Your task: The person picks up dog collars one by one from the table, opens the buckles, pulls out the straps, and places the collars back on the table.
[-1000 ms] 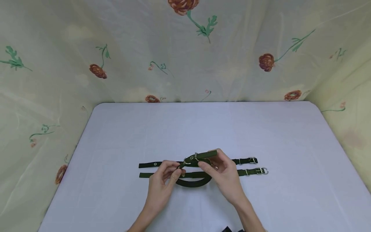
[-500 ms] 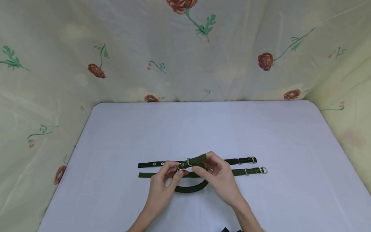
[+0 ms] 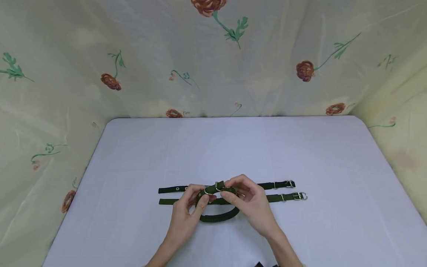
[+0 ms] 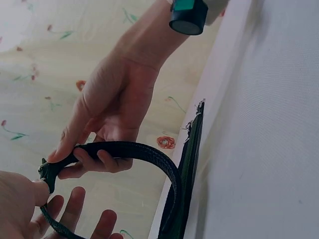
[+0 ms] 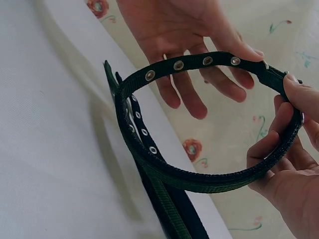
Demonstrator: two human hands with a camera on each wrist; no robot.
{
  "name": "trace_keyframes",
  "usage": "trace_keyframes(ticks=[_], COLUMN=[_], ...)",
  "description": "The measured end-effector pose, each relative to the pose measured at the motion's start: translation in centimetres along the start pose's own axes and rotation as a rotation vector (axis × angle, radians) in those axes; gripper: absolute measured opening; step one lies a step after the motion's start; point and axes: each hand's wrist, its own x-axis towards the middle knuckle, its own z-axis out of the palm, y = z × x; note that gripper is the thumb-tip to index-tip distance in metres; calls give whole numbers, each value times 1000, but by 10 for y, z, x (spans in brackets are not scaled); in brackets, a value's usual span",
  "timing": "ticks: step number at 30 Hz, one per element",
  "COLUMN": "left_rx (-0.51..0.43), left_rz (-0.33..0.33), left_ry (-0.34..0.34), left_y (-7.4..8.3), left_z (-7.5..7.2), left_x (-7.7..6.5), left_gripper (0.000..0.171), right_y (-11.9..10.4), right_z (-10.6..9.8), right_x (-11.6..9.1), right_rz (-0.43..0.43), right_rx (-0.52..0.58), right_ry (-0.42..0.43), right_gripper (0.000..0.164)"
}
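A dark green webbing collar (image 3: 218,218) is held up as a closed loop, with metal eyelets along its strap and metal fittings at the top. My left hand (image 3: 186,211) pinches its strap left of the fittings between thumb and fingers. On the other side, my right hand (image 3: 255,204) holds the collar near the fittings, thumb in front and index finger at the short strap end. The right wrist view shows the round collar (image 5: 219,183) with both hands at its upper right part. Exactly how the strap runs through the buckle is partly hidden by fingers.
Behind the hands, a black collar (image 3: 267,186) and a green collar (image 3: 168,201) lie flat and parallel on the white table (image 3: 133,155), buckles to the right. A flowered curtain (image 3: 143,74) hangs around the table. A small black object (image 3: 259,264) shows at the bottom edge.
Both the right hand and the collar have shifted slightly left. The strap end, which stuck out rightward past the fittings, now shows much shorter, and the right index finger has come to it.
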Motion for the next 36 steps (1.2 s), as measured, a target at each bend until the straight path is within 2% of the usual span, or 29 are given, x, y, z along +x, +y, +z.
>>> trace_keyframes(ticks=[5, 8, 12, 15, 18, 23, 26, 33, 36], left_rx=[21, 41, 6, -73, -155, -187, -215, -439, -527], left_rz=[27, 33, -18, -74, -107, -128, -165, -323, -349], left_ry=[2, 19, 39, 55, 76, 151, 213, 373, 440], left_y=[2, 2, 1, -1, -3, -3, -3, -4, -4], left_z=[0, -1, -4, -7, -11, -15, -19, -37, -46], left_x=[0, 1, 3, 4, 5, 7, 9, 14, 14], left_gripper=[13, 12, 17, 25, 29, 35, 37, 38, 38], right_y=[0, 1, 0, -2, -4, -6, -8, -13, -16], right_z=[3, 3, -1, -5, -9, -13, -17, -31, -38], right_x=[0, 1, 3, 4, 4, 5, 4, 3, 3], right_rz=[-6, -11, -4, -3, 4, 17, 30, 69, 70], right_rx=[-4, -6, 40, 100, 145, 204, 247, 285, 276], right_ry=[-10, 27, 162, 266, 320, 348, 360, 404, 430], right_gripper=[22, 23, 23, 20, 14, 9, 11, 22, 32])
